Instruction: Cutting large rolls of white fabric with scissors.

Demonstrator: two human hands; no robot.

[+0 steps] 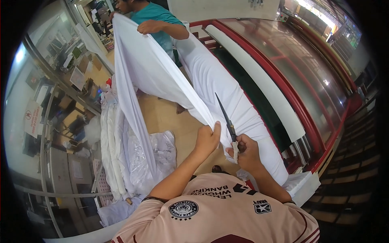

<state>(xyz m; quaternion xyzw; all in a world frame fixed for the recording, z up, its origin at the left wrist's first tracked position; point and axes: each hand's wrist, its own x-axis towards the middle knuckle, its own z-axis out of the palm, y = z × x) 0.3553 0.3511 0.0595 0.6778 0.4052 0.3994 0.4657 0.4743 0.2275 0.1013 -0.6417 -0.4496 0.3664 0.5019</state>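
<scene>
My left hand (207,139) is closed on the edge of a long white cloth (150,73), pinching it with the thumb on top. The cloth rises from there to the raised hands of a co-worker in a teal shirt, with a fold hanging down at the left. My right hand (246,152) grips large dark scissors (225,115) by a pale wrapped handle; their blades point up and away from me, just right of my left hand. Behind the scissors lies a thick white heap of fabric (259,150) along the machine's edge.
A red-framed machine (320,105) with a pale roll (259,77) fills the right. Upright white rolls (109,154) and plastic-wrapped packages (158,154) stand at my left before a glass partition. The co-worker (158,24) stands across from me. The tan floor (182,125) shows between us.
</scene>
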